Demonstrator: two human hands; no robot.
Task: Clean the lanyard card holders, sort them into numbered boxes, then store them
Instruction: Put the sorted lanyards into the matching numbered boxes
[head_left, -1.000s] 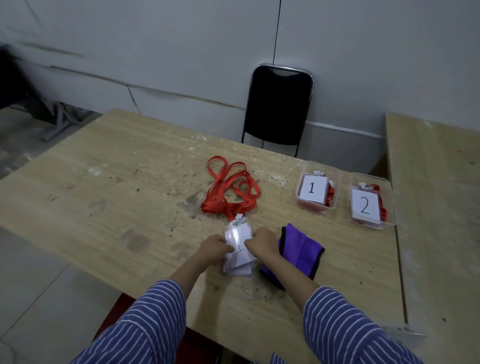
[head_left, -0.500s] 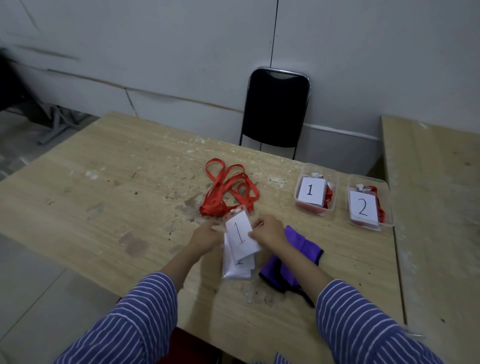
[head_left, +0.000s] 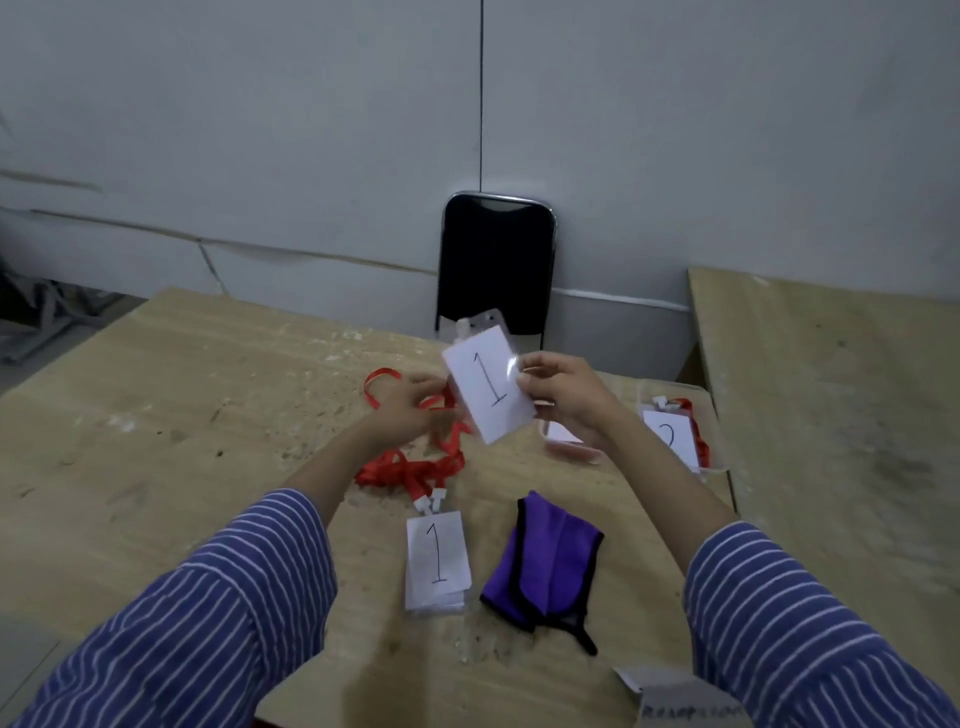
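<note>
Wooden desk (head_left: 156, 415) by grey wall | right hand (head_left: 563, 397) fingers pinched card holder (head_left: 488, 384) at frame centre | left hand (head_left: 410, 413) blurred, fingers state unclear | second holder (head_left: 436, 558) on desk below.

1. Landmark: purple cloth (head_left: 545, 564), lying flat on the table (head_left: 156, 441).
2. Just left of the cloth: stack of card holders (head_left: 437, 558), flat, low obstacle.
3. Beyond the stack: red lanyards (head_left: 415, 467) in a loose heap; snag risk.
4. Far right of the cloth: box marked 2 (head_left: 680, 441) near the table edge.
5. Bare tabletop lies well left of the cloth, open to passage.
</note>
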